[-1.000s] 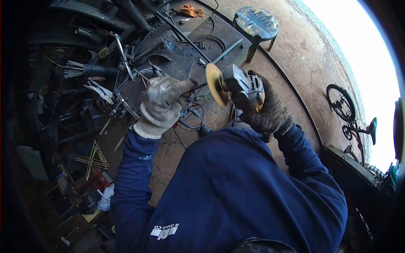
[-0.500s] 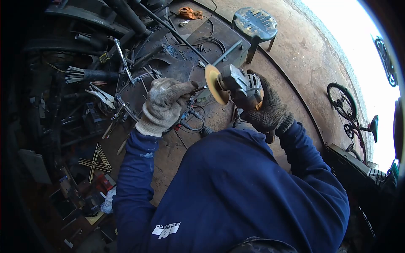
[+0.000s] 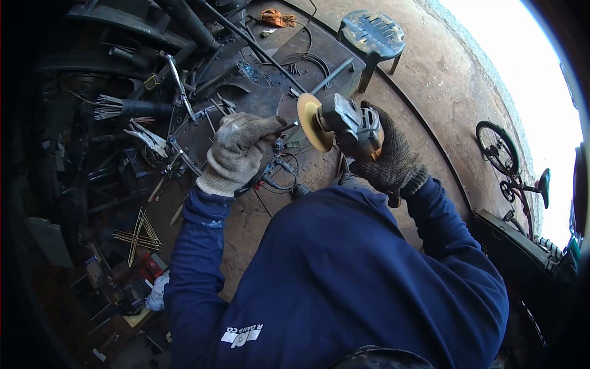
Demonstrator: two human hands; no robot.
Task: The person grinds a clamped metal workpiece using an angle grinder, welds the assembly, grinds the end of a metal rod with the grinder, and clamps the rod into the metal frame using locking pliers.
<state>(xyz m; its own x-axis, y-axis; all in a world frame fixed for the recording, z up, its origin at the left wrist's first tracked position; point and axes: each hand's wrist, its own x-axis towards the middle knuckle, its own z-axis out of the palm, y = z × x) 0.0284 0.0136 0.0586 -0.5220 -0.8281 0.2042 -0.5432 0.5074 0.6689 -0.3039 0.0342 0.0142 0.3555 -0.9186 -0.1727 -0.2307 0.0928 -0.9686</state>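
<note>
In a grey knit glove, my left hand (image 3: 238,150) is closed around a short, thin metal rod (image 3: 287,127), whose tip pokes out past the fingers toward the right. My right hand (image 3: 393,154), gloved in darker knit, grips an angle grinder (image 3: 349,123) by its body. The yellowish disc (image 3: 312,123) of the grinder faces the rod, with a small gap between the rod's tip and the disc. Most of the rod is hidden inside the left glove.
A metal worktable (image 3: 261,101) carries locking pliers (image 3: 147,140), cables and an orange cloth-like item (image 3: 278,18). Beyond it stands a plastic stool (image 3: 372,37). Crossed thin rods (image 3: 138,237) lie at left; a bicycle (image 3: 510,160) is at right.
My left hand has shifted slightly left, drawing the rod's tip a little away from the disc. The angle grinder stays nearly in place.
</note>
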